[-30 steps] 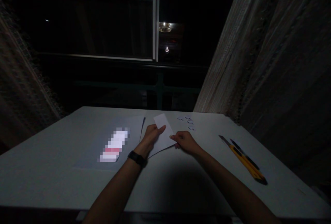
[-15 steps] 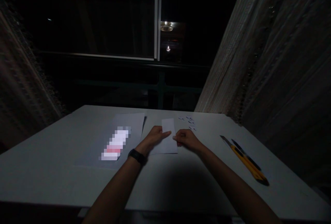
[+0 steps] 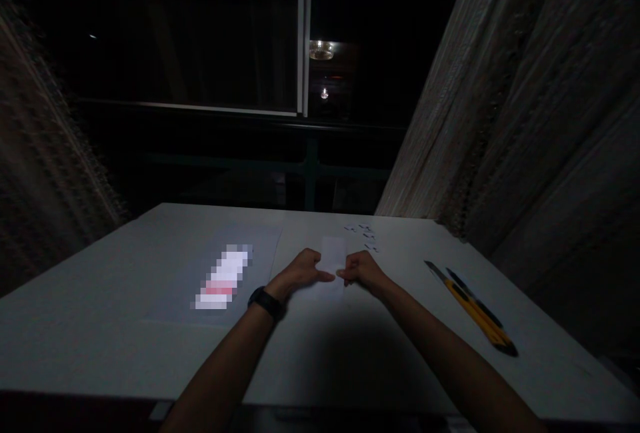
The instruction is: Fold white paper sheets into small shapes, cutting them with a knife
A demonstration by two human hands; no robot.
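Between my hands is a small white sheet of paper [image 3: 333,252], its far part upright or tilted above the table. My left hand [image 3: 304,268], with a dark watch on the wrist, grips the paper's left side, thumb laid across its front. The right hand [image 3: 364,268] pinches the right edge, fingers curled and thumb pointing inward. Both thumb tips nearly meet at the paper's middle. Behind the right hand lie several small paper pieces with dark marks [image 3: 367,236]. Dim light hides the fingers behind the paper.
On the left, a lit, pixelated phone-like rectangle [image 3: 225,276] rests on a larger white sheet [image 3: 265,240]. A yellow utility knife [image 3: 473,306] and a dark pen [image 3: 470,293] lie at the right of the white table [image 3: 100,326]. Curtains [image 3: 440,100] and a dark window stand beyond.
The paper has moved slightly toward me and right, and its lower part looks less distinct. My left hand has shifted a little right and nearer, its thumb closer to the right thumb.
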